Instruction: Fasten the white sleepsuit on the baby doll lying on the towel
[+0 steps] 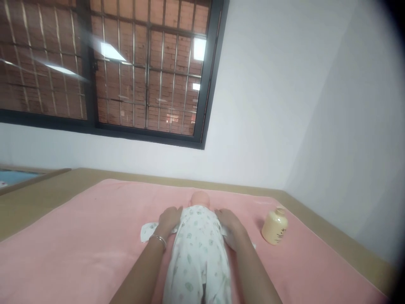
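Observation:
A baby doll (198,247) in a white patterned sleepsuit lies lengthwise on a pink blanket (79,240), its bald head (200,197) pointing away from me. My left hand (169,219), with a bracelet on the wrist, lies flat against the doll's left shoulder, over its spread sleeve. My right hand (229,221) rests flat against the doll's right shoulder. Fingers of both hands are stretched out and press on the suit, gripping nothing.
A pale yellow bottle (274,227) stands on the blanket right of the doll. The blanket covers a tan surface (34,198) that meets white walls. A dark-framed barred window (126,71) is up left. A blue-topped surface shows at far left.

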The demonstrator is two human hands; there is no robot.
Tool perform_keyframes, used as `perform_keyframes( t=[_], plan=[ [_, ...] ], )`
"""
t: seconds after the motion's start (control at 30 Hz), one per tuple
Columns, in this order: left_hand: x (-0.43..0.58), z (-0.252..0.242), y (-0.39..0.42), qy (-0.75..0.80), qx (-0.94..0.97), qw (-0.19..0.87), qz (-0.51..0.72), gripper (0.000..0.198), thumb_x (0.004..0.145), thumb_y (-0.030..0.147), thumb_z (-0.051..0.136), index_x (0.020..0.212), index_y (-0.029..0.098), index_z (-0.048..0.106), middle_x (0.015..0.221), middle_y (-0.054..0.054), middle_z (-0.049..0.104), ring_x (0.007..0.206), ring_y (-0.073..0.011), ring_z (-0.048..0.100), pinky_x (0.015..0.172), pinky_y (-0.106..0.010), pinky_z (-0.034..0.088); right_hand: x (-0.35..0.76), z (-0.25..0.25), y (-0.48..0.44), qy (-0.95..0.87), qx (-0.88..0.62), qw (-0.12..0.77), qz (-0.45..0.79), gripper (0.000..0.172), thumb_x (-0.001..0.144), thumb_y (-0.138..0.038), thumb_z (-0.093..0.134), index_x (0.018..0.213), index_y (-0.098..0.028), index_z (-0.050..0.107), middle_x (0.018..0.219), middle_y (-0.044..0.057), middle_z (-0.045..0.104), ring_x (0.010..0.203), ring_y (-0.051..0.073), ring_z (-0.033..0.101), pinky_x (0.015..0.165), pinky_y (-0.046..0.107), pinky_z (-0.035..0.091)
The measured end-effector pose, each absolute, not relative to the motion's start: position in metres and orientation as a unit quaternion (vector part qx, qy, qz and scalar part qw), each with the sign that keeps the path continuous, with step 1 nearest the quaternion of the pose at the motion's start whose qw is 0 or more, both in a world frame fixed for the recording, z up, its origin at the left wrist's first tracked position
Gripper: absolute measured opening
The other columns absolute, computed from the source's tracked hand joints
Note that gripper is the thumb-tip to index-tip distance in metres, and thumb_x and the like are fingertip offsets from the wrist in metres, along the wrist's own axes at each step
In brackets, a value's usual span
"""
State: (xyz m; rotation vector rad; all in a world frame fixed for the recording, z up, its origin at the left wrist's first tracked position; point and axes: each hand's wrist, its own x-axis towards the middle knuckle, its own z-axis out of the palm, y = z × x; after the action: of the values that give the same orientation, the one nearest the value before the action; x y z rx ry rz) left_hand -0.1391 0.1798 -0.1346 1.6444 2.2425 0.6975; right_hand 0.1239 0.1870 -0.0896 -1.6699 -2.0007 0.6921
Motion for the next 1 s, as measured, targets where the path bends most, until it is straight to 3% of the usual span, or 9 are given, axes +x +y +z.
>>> perform_keyframes(
  t=[0.1, 0.2, 0.27, 0.33, 0.43, 0.57, 0.7, 0.8, 1.0],
  plan=[
    [-0.15, -0.141, 0.184, 0.797, 0.537, 0.136, 0.242, 0.056, 0.085, 0.054, 0.026, 0.095, 0.013, 0.063, 0.106, -0.016, 0.064, 0.096, -0.0283, 0.06, 0.078, -0.035, 0.042, 0.117, -0.072, 0.187, -0.756, -0.584, 0.274, 0.117, 0.052, 0.089, -0.046, 0.028, 0.124, -0.016, 0.053, 0.133, 0.014, 0.046, 0.12, 0.026, 0.044, 0.096, 0.039, 0.033],
    [-0.15, -0.143, 0.186, 0.797, 0.538, 0.137, 0.239, 0.054, 0.085, 0.052, 0.026, 0.095, 0.014, 0.063, 0.107, -0.016, 0.064, 0.095, -0.0279, 0.061, 0.078, -0.035, 0.042, 0.091, -0.061, 0.177, -0.787, -0.507, 0.351, 0.01, 0.059, 0.09, -0.048, 0.027, 0.142, -0.021, 0.027, 0.149, 0.007, 0.016, 0.136, 0.023, 0.017, 0.107, 0.039, 0.019],
    [-0.148, -0.143, 0.187, 0.797, 0.541, 0.131, 0.236, 0.054, 0.085, 0.051, 0.027, 0.096, 0.014, 0.064, 0.107, -0.017, 0.064, 0.097, -0.0282, 0.06, 0.079, -0.035, 0.042, 0.072, -0.064, 0.17, -0.827, -0.46, 0.321, -0.026, 0.062, 0.089, -0.051, 0.029, 0.144, -0.023, 0.02, 0.151, 0.005, 0.009, 0.138, 0.023, 0.005, 0.109, 0.043, 0.008],
    [-0.148, -0.141, 0.187, 0.795, 0.544, 0.132, 0.231, 0.055, 0.085, 0.051, 0.027, 0.097, 0.013, 0.064, 0.107, -0.018, 0.064, 0.098, -0.0284, 0.06, 0.079, -0.035, 0.042, 0.059, -0.072, 0.164, -0.878, -0.424, 0.221, -0.002, 0.062, 0.089, -0.055, 0.027, 0.143, -0.026, 0.022, 0.151, 0.003, 0.008, 0.138, 0.026, -0.002, 0.108, 0.05, 0.001],
    [-0.148, -0.141, 0.187, 0.795, 0.548, 0.132, 0.223, 0.056, 0.085, 0.052, 0.026, 0.096, 0.012, 0.064, 0.106, -0.018, 0.064, 0.097, -0.0289, 0.06, 0.079, -0.036, 0.042, 0.051, -0.083, 0.163, -0.902, -0.411, 0.123, 0.044, 0.062, 0.089, -0.058, 0.02, 0.143, -0.027, 0.023, 0.151, 0.002, 0.007, 0.137, 0.029, -0.004, 0.104, 0.056, -0.004],
    [-0.147, -0.141, 0.186, 0.794, 0.551, 0.126, 0.225, 0.055, 0.085, 0.051, 0.025, 0.097, 0.013, 0.064, 0.107, -0.017, 0.064, 0.098, -0.0285, 0.06, 0.079, -0.036, 0.042, 0.053, -0.083, 0.165, -0.889, -0.419, 0.184, 0.005, 0.064, 0.089, -0.057, 0.023, 0.144, -0.024, 0.017, 0.151, 0.003, 0.002, 0.137, 0.027, -0.005, 0.106, 0.051, -0.004],
    [-0.146, -0.142, 0.185, 0.792, 0.554, 0.121, 0.225, 0.054, 0.086, 0.049, 0.025, 0.095, 0.013, 0.063, 0.106, -0.017, 0.064, 0.098, -0.0279, 0.06, 0.08, -0.035, 0.042, 0.051, -0.083, 0.163, -0.909, -0.389, 0.144, 0.03, 0.062, 0.088, -0.054, 0.03, 0.142, -0.024, 0.025, 0.149, 0.005, 0.018, 0.136, 0.027, 0.009, 0.107, 0.05, 0.001],
    [-0.145, -0.142, 0.184, 0.789, 0.56, 0.115, 0.224, 0.054, 0.087, 0.049, 0.024, 0.095, 0.012, 0.063, 0.104, -0.017, 0.065, 0.097, -0.0275, 0.06, 0.08, -0.035, 0.042, 0.046, -0.086, 0.16, -0.895, -0.412, 0.169, 0.035, 0.065, 0.087, -0.053, 0.033, 0.143, -0.021, 0.021, 0.149, 0.007, 0.019, 0.136, 0.027, 0.01, 0.107, 0.048, 0.005],
    [-0.143, -0.141, 0.184, 0.796, 0.556, 0.1, 0.217, 0.053, 0.087, 0.047, 0.024, 0.093, 0.012, 0.063, 0.101, -0.017, 0.065, 0.095, -0.0276, 0.06, 0.08, -0.036, 0.042, 0.037, -0.092, 0.153, -0.885, -0.428, 0.186, 0.002, 0.058, 0.088, -0.052, 0.033, 0.136, -0.019, 0.037, 0.145, 0.01, 0.028, 0.135, 0.028, 0.015, 0.106, 0.047, 0.004]
  ],
)
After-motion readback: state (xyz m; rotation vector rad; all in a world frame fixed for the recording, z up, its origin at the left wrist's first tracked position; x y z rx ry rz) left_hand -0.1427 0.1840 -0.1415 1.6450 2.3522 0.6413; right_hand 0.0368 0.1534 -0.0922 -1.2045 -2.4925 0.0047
